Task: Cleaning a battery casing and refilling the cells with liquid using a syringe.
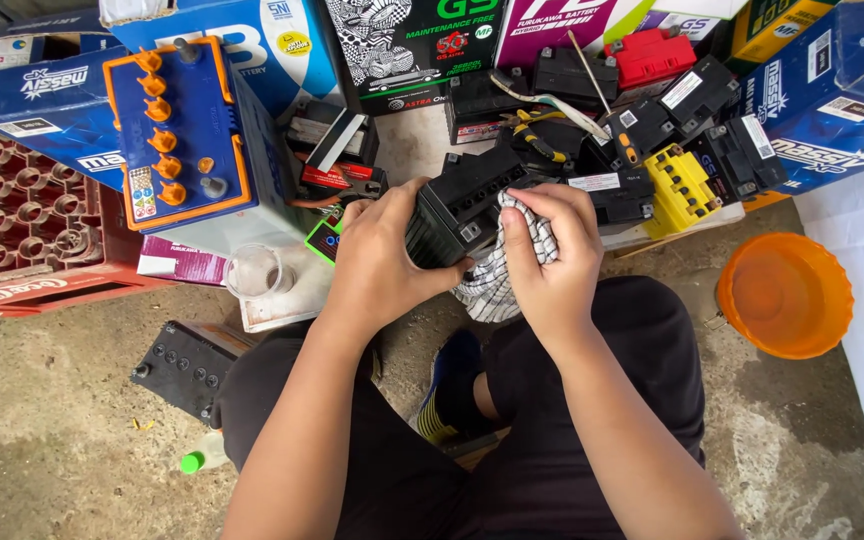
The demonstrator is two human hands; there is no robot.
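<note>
A seated person wipes a small black battery (462,205) with a checked cloth (497,280), seen from above by the head camera.

The left hand (377,260) wraps around the battery's near left side, fingers curled tight on its casing. The right hand (547,255) presses the cloth against the battery's right edge, fingers closed together over the fabric. The battery sits just above the knees, hemmed in by a heap of black, red and yellow batteries (652,120) behind it and a blue battery with orange caps (182,130) to the left. An orange bowl (784,294) stands on the right. Bare dirt floor (52,420) lies open at lower left.
</note>
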